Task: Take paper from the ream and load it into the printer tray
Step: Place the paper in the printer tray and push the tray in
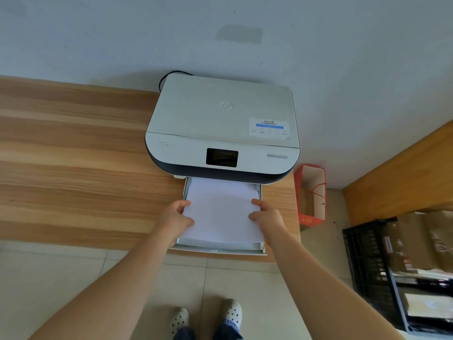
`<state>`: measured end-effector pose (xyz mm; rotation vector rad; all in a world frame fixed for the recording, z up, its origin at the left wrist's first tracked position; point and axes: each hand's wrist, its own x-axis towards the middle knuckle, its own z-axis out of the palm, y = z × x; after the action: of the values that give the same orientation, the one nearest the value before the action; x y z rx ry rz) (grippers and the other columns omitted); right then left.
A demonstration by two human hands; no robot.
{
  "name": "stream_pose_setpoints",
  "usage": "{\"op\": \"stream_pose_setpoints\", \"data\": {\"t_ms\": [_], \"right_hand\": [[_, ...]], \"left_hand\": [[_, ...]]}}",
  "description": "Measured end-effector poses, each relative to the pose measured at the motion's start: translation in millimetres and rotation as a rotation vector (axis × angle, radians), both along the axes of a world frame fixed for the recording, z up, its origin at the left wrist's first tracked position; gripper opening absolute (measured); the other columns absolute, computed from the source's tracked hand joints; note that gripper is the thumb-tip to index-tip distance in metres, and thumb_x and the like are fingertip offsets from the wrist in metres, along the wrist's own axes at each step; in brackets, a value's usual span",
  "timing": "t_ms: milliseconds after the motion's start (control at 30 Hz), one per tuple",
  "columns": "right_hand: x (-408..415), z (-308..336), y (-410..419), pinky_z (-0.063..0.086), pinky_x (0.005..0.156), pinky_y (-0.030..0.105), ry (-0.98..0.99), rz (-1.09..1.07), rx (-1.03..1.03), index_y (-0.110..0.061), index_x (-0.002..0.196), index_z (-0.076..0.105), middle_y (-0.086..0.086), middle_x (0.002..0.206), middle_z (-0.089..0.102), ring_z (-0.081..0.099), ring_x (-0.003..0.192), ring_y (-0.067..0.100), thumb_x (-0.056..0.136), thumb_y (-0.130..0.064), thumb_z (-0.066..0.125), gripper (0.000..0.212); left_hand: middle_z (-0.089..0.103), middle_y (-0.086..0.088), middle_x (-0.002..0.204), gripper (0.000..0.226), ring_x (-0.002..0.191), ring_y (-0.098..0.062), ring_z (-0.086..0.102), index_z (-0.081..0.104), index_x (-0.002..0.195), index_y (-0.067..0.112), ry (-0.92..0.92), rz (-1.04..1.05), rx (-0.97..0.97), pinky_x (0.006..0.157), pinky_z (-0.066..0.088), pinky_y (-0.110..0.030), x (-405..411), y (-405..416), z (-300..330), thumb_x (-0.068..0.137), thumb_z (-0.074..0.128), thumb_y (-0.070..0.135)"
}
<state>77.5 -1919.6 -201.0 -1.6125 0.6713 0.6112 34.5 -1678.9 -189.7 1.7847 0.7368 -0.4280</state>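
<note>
Head view: both hands are gripping a white paper stack [221,212], plain, clean, edges squared. The left hand [175,218] is clamping its 9 o'clock edge, the right hand [266,214] its 3 o'clock edge. The stack is lying in the pulled-out tray [220,249], at 6 o'clock of the white printer [221,123] sitting on the wooden surface [73,155].

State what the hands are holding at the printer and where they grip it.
Both hold the stack of white paper lying in the pulled-out tray: the left hand grips its left edge, the right hand its right edge.
</note>
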Motion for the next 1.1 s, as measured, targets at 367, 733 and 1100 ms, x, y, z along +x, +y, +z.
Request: {"op": "stream_pose_setpoints", "data": {"t_ms": [367, 733, 1100], "right_hand": [[0.2, 4.0, 4.0, 0.056, 0.087, 0.044, -0.063, 0.092, -0.128, -0.026, 0.131, 0.055, 0.007, 0.119, 0.059, 0.063, 0.096, 0.029, 0.086, -0.005, 0.058, 0.050], [-28.0, 6.8, -14.0, 0.045, 0.060, 0.021, -0.122, 0.210, -0.349, -0.023, 0.125, 0.058, -0.004, 0.120, 0.060, 0.060, 0.084, 0.013, 0.089, -0.007, 0.059, 0.040], [-40.2, 3.2, -19.2, 0.047, 0.054, 0.017, -0.124, 0.316, -0.438, -0.019, 0.123, 0.060, 0.000, 0.121, 0.061, 0.058, 0.076, 0.006, 0.088, 0.003, 0.052, 0.043]], "left_hand": [[0.050, -0.009, 0.132, 0.054, 0.101, -0.016, 0.048, 0.053, 0.130, 0.016, -0.072, -0.153, 0.180, 0.070, 0.041, -0.022, 1.7, 1.7, -2.2, 0.080, 0.068, -0.001], [0.046, 0.000, 0.120, 0.049, 0.093, -0.018, 0.054, 0.055, 0.125, 0.017, -0.196, -0.407, 0.360, 0.078, 0.047, -0.027, -16.8, 10.9, -4.6, 0.080, 0.069, 0.003], [0.049, -0.005, 0.134, 0.051, 0.099, -0.010, 0.045, 0.053, 0.128, 0.013, -0.241, -0.386, 0.410, 0.084, 0.036, -0.022, -33.2, -0.8, -8.4, 0.081, 0.066, -0.002]]}}
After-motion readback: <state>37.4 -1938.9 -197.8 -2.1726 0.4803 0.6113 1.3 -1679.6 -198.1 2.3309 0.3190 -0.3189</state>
